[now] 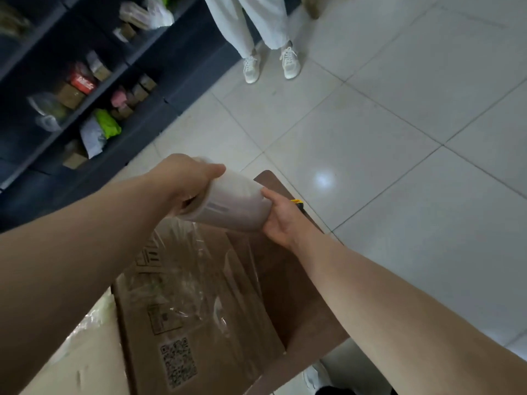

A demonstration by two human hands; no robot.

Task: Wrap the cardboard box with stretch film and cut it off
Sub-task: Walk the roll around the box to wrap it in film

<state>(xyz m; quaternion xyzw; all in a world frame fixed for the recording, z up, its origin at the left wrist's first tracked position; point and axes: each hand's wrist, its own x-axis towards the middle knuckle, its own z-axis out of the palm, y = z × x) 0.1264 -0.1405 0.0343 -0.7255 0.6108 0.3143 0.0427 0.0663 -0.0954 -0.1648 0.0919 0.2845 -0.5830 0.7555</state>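
A white roll of stretch film (233, 202) is held in the air between both my hands, above the far end of a cardboard box (199, 303). My left hand (182, 181) grips the roll's left end. My right hand (281, 219) cups its right end. Clear film (185, 283) hangs from the roll down onto the box and lies crinkled over its printed side with a QR code. The box rests on a brown table (310, 317). A yellow cutter (298, 203) peeks out on the table just behind my right hand.
Dark shelving (94, 89) stacked with parcels and bags runs along the left. Another person's legs in white trousers and white shoes (271, 64) stand on the grey tiled floor (399, 124) beyond the table. A pale wrapped surface (82, 363) lies at the lower left.
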